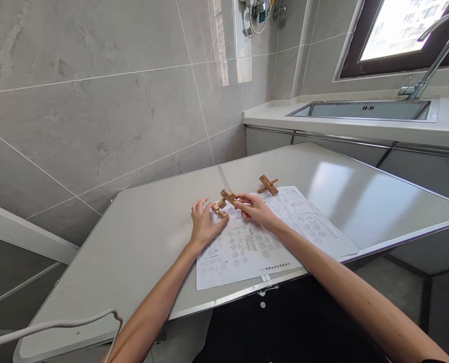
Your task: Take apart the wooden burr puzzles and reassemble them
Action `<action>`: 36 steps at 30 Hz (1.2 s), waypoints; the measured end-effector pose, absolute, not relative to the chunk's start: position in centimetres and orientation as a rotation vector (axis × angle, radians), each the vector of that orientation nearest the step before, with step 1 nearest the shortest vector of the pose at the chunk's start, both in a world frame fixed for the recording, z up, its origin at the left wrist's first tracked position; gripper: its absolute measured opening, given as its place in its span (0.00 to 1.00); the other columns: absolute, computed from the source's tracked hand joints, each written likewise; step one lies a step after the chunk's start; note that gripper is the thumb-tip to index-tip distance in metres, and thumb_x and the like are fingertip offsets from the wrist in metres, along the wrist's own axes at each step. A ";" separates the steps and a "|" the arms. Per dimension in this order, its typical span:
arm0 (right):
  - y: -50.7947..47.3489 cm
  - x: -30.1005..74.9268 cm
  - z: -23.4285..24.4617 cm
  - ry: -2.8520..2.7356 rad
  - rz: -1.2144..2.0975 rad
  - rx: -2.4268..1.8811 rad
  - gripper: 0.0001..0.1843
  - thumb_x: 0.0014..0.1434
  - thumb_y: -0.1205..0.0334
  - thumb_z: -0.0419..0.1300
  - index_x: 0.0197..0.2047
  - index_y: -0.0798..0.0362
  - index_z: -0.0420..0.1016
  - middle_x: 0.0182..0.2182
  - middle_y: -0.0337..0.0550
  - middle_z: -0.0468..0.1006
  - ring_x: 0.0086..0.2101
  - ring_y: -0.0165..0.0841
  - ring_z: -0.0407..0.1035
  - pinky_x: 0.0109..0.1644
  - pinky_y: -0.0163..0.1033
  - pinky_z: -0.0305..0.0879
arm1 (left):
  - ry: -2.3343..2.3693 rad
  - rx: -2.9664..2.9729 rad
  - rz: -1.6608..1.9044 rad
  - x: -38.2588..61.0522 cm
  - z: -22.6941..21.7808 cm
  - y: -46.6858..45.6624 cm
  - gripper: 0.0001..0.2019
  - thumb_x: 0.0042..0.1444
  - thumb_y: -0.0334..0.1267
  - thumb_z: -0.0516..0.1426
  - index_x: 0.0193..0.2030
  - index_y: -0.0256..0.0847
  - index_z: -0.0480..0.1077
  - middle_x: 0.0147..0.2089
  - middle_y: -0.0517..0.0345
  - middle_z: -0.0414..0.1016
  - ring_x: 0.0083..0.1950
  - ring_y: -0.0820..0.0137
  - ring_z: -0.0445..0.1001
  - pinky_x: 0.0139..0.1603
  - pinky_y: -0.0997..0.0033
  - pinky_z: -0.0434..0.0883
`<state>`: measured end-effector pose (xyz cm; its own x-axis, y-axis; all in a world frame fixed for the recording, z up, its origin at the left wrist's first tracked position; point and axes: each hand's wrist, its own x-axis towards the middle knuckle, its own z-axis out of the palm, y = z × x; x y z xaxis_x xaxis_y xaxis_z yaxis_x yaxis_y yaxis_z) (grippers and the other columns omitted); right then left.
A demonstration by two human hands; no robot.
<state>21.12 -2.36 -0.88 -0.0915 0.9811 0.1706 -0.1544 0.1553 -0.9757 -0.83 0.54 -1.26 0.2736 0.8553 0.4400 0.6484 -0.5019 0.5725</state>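
Left fingers (201, 206) and right fingers (246, 197) each hold a wooden block (230, 197), long axis running far-left to near-right.

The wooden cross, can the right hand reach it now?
Probably yes: the cross lies just beyond the right hand, with nothing seen between them. But that hand holds a block, so it might have to let go first.

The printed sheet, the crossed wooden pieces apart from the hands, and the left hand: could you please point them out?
Printed sheet (264, 247): head view, on its printed face.
Crossed wooden pieces (269, 186): head view, near their crossing.
Left hand (204, 226): head view, back of the hand.
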 end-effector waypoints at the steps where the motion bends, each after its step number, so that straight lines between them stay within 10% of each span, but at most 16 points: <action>1: -2.4 21.1 -0.9 -1.244 1.225 -0.949 0.26 0.58 0.42 0.69 0.52 0.51 0.78 0.35 0.40 0.79 0.22 0.23 0.63 0.23 0.32 0.59 | 1.444 2.303 1.002 -0.9 -1.4 0.6 0.24 0.51 0.49 0.69 0.54 0.47 0.75 0.69 0.45 0.63 0.74 0.45 0.51 0.73 0.40 0.53; 11: -2.3 21.2 -0.9 -1.246 1.220 -0.996 0.27 0.57 0.41 0.69 0.52 0.50 0.78 0.36 0.40 0.79 0.22 0.24 0.64 0.24 0.34 0.61 | 1.535 2.390 0.869 -0.7 -1.6 0.2 0.33 0.54 0.56 0.67 0.64 0.47 0.67 0.75 0.43 0.47 0.77 0.43 0.44 0.73 0.37 0.56; 20: -2.4 21.2 -1.0 -1.257 1.220 -1.002 0.28 0.57 0.40 0.69 0.52 0.51 0.77 0.36 0.40 0.79 0.22 0.24 0.63 0.23 0.34 0.59 | 1.298 2.396 1.064 -0.2 -0.6 -0.3 0.12 0.70 0.49 0.56 0.52 0.47 0.73 0.67 0.48 0.62 0.72 0.55 0.56 0.71 0.47 0.61; 36: -3.0 21.6 0.2 -1.382 1.517 -0.789 0.23 0.61 0.40 0.67 0.42 0.53 0.78 0.35 0.40 0.73 0.25 0.24 0.62 0.26 0.34 0.57 | 1.147 2.256 1.134 -0.5 -0.3 0.3 0.11 0.72 0.47 0.54 0.49 0.48 0.75 0.59 0.52 0.73 0.64 0.60 0.66 0.67 0.53 0.65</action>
